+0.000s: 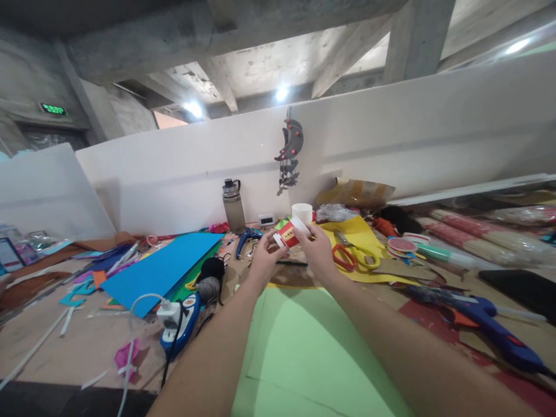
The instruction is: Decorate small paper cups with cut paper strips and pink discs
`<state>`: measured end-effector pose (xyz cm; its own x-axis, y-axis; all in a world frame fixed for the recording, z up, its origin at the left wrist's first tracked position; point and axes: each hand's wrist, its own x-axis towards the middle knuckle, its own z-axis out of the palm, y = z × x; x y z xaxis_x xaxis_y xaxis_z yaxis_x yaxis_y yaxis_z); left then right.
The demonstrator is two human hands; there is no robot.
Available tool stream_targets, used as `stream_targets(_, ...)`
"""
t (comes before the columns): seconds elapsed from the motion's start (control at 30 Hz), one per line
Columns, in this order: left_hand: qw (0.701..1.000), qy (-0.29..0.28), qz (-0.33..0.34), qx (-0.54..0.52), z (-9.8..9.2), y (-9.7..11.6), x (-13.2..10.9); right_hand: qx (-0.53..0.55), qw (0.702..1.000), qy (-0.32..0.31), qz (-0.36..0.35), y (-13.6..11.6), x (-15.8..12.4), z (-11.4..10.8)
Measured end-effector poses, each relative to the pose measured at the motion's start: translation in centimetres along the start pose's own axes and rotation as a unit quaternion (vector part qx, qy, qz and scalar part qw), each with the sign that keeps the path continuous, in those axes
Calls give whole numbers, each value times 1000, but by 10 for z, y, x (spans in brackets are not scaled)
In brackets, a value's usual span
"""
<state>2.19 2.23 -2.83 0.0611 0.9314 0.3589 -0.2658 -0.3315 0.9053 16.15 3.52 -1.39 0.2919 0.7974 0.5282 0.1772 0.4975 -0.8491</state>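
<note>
A red and white paper cup [290,233] is tilted on its side between my two hands, above the far end of a light green sheet [308,347]. My left hand [266,258] grips its left end, and my right hand [318,250] holds it by the right end. Just behind the cup stands a stack of white cups [302,213]. To the right of my right hand, scissors with one red and one yellow handle loop [365,258] lie on yellow paper [358,231].
Blue sheet [160,269], yarn balls [209,289] and a power strip [185,327] lie left. A bottle [233,205] stands at the back. On the right are a blue glue gun [490,324] and a black object [521,289]. A moon ornament [292,142] hangs before the white board.
</note>
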Motion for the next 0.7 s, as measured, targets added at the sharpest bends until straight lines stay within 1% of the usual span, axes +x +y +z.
stream_targets(0.17, 998, 22, -20, -50, 2, 4, -1, 7, 1000, -1, -15, -1, -1, 0)
stream_targets(0.3, 994, 5, -76, -80, 4, 9, -2, 21, 1000, -15, -11, 2, -2, 1)
stream_targets(0.4, 992, 3, -99, -77, 5, 9, -3, 26, 1000, -4, 1, 4, 0, 0)
stream_targets(0.53, 994, 17, -112, -2, 5, 3, -3, 30, 999, 32, 18, 3, 5, -6)
stream_targets(0.6, 992, 5, -113, 54, 5, 0, -2, 31, 998, 49, 29, 2, 8, -10)
stream_targets(0.7, 986, -24, -94, 133, 5, -1, -3, 38, 996, 66, 50, 2, 10, -12)
